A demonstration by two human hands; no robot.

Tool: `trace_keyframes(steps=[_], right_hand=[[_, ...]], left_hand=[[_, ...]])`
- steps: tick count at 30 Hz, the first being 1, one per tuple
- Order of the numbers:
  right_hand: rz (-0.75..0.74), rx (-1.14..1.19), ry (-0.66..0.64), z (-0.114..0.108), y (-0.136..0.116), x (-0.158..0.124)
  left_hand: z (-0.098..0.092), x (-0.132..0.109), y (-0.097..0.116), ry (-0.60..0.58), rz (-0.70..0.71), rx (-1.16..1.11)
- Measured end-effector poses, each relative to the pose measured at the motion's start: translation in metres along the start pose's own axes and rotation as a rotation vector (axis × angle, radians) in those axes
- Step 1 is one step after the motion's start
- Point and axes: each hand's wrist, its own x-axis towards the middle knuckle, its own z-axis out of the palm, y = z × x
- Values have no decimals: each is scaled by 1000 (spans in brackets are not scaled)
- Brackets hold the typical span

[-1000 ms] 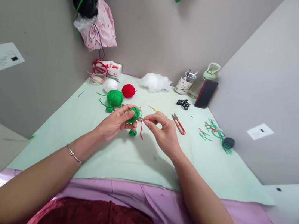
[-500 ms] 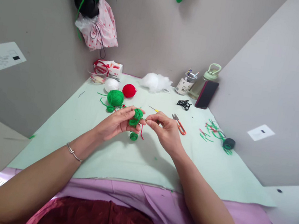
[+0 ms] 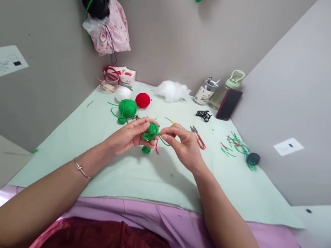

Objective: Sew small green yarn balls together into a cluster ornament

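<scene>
My left hand [image 3: 130,135] holds a small green crocheted piece [image 3: 152,130] between thumb and fingers. My right hand [image 3: 183,143] is pinched just to the right of it. At its fingertips runs a green yarn strand [image 3: 164,142], which curves below them; any thin tool in the pinch is too small to make out. A round green piece [image 3: 146,150] shows just below the left fingers, and a short red strand [image 3: 157,147] dangles beside it.
Green [image 3: 127,108], red [image 3: 143,100] and white [image 3: 123,94] yarn balls stand beyond the left hand. Orange-handled snips [image 3: 200,140] lie right of the right hand. Farther back are white stuffing [image 3: 173,91], a pen cup [image 3: 204,93], a bottle [image 3: 220,95] and a phone [image 3: 229,105]. Yarn scraps [image 3: 234,143] lie right.
The crocheted piece has turned slightly in my left hand. A curved loop of green yarn now shows below my right fingertips. The round piece below has shifted a little left.
</scene>
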Motion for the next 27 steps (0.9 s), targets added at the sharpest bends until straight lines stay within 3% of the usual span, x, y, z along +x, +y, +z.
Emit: trace_keyframes(steps=[10, 18, 27], right_hand=[[-22, 1, -62, -7, 0, 1], [102, 235, -2, 11, 9, 1], [260, 272, 33, 9, 15, 6]], left_hand=[[2, -2, -1, -19, -14, 20], [9, -1, -8, 50, -35, -46], [10, 1, -7, 82, -22, -64]])
